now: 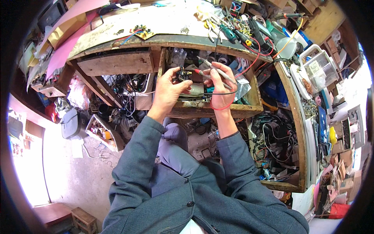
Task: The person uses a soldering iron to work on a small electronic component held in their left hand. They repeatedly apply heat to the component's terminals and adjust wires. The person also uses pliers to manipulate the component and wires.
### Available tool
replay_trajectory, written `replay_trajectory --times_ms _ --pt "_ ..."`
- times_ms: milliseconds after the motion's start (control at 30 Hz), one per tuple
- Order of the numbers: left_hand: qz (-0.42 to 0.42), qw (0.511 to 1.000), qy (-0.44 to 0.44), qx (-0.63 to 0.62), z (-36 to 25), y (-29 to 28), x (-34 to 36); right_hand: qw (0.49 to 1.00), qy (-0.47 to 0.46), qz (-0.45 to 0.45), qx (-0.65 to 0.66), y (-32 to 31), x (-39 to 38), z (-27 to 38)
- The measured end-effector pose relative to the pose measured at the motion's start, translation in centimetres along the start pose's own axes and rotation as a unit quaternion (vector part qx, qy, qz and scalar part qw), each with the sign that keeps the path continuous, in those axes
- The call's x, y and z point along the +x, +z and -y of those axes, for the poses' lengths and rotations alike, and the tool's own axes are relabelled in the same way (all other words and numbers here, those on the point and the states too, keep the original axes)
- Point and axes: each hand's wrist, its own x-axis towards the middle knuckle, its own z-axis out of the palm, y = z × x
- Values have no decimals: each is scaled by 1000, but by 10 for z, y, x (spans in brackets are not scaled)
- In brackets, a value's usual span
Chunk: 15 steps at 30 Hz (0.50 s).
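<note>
My left hand (168, 90) pinches a small dark electronic part (181, 74) between thumb and fingertips; its exact kind is too small to make out. Close beside it, my right hand (222, 93) grips a pair of grey test probes (223, 73) together, their tips pointing left toward the part. Whether a tip touches it I cannot tell. A red test lead (252, 62) and a black test lead (223, 93) run from the probes, looping around my right wrist. Both hands are above a pulled-out wooden drawer (255, 92) full of mixed parts and plastic bags.
On the bench top (167, 25) lie a small circuit board (143, 32) and a screwdriver (228, 33) among pliers and wires. A clear plastic box (320, 70) stands at the right. Cables (272, 134) fill an open compartment below. A wooden box (102, 132) sits on the floor.
</note>
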Motion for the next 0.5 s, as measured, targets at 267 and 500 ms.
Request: replay_trajectory --times_ms 267,500 --pt "-18 996 -90 20 -2 -1 8 998 -49 -9 34 -11 10 -11" --pt "-9 998 -58 4 -2 0 6 998 -47 14 51 -3 3 -7"
